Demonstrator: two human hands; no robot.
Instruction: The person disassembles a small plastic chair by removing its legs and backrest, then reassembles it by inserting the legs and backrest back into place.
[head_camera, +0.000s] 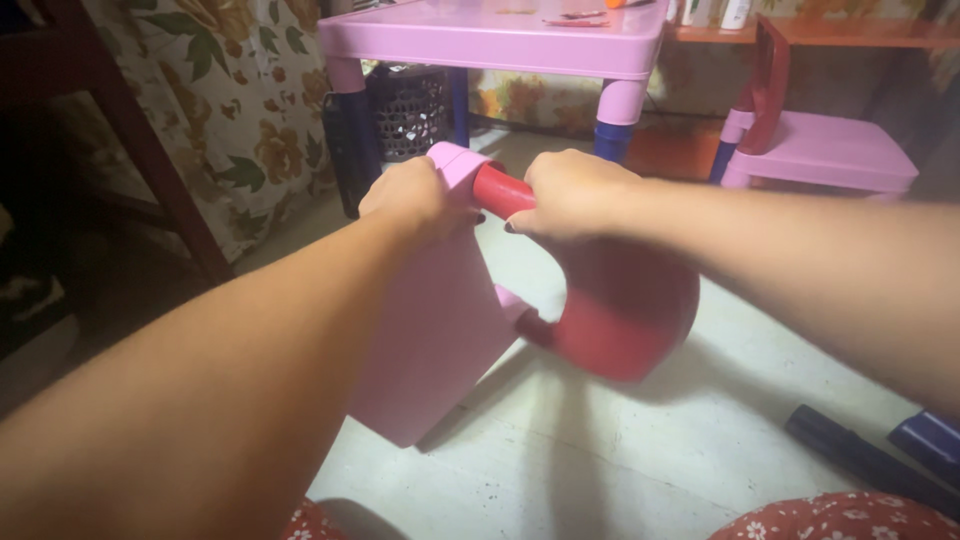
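I hold a small plastic chair part-way assembled above the floor. My left hand (415, 195) grips the top edge of its pink seat panel (435, 330). My right hand (570, 192) is closed around the red curved backrest piece (625, 320), at the end of it that meets the pink panel. The red piece is blurred lower down. Both forearms reach in from the bottom of the head view.
A pink plastic table (500, 35) with blue-and-pink legs stands ahead. A finished pink chair with red back (820, 145) sits at right. Dark blue chair legs (880, 450) lie on the floor at lower right. A black mesh basket (405, 110) and floral cloth (230, 90) are at left.
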